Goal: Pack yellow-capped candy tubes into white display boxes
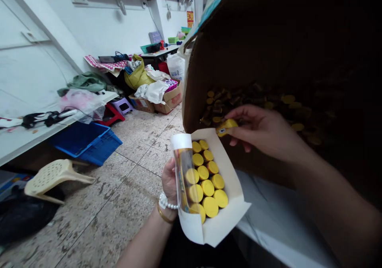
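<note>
My left hand (170, 180) is wrapped round the side of a small white display box (228, 180) with a clear window. Inside it stand several small cylindrical containers with yellow lids (208, 187), lids up, in close rows. Between the thumb and fingers of my right hand (253, 130) is one more yellow-lidded container (226, 128), tilted, just above the box's far end. Behind that hand, a large cardboard carton (191, 81) lies open towards me, its inside dark. Many loose containers (217, 100) of the same sort are heaped in it.
A blue crate (89, 142) and a cream plastic stool (55, 176) stand on the speckled floor at left, beside a long white table (18, 140). Further back are cardboard boxes (170, 100) with bags on them, a purple stool (123, 106) and a red stool (112, 116).
</note>
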`<move>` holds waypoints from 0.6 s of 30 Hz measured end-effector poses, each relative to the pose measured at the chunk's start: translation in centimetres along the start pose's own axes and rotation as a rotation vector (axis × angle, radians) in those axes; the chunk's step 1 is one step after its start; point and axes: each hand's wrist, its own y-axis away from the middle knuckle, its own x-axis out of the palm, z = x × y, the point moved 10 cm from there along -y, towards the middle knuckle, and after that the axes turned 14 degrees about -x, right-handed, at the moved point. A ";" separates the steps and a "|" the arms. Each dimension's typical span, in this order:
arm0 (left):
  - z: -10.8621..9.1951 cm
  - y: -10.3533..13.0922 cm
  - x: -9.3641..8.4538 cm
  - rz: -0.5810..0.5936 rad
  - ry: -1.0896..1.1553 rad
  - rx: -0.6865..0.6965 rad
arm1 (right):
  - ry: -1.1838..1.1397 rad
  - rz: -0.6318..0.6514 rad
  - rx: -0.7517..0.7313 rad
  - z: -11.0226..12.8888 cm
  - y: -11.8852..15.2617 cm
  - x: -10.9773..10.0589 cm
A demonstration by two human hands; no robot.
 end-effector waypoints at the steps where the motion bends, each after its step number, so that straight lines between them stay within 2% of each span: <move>1: -0.1 -0.1 -0.4 -0.014 0.010 0.013 | 0.022 -0.018 -0.028 1.3 0.4 0.6; 3: -0.1 -0.2 -1.2 -0.038 0.044 0.032 | 0.155 -0.054 -0.117 3.7 1.1 1.3; 5: 0.2 -0.3 -1.9 -0.047 0.076 0.020 | 0.259 -0.075 -0.188 5.1 1.8 1.9; 9: 0.6 -0.2 -2.3 -0.028 0.081 0.007 | 0.227 -0.043 -0.234 5.0 2.9 4.8; 12: 0.0 0.3 -1.8 -0.014 0.058 0.064 | 0.314 0.124 -0.354 5.4 3.4 8.9; 14: -0.4 0.7 -1.1 0.010 0.058 0.088 | 0.358 0.262 -0.470 6.1 3.5 10.7; 15: -0.4 0.8 -0.7 0.021 0.066 0.091 | 0.339 0.302 -0.506 6.4 3.4 10.7; 16: -0.5 0.9 -0.4 0.030 0.071 0.092 | 0.310 0.289 -0.509 6.3 3.0 9.6; 18: -0.5 0.9 -0.2 0.011 0.062 0.094 | 0.338 0.127 -0.417 4.5 1.6 4.7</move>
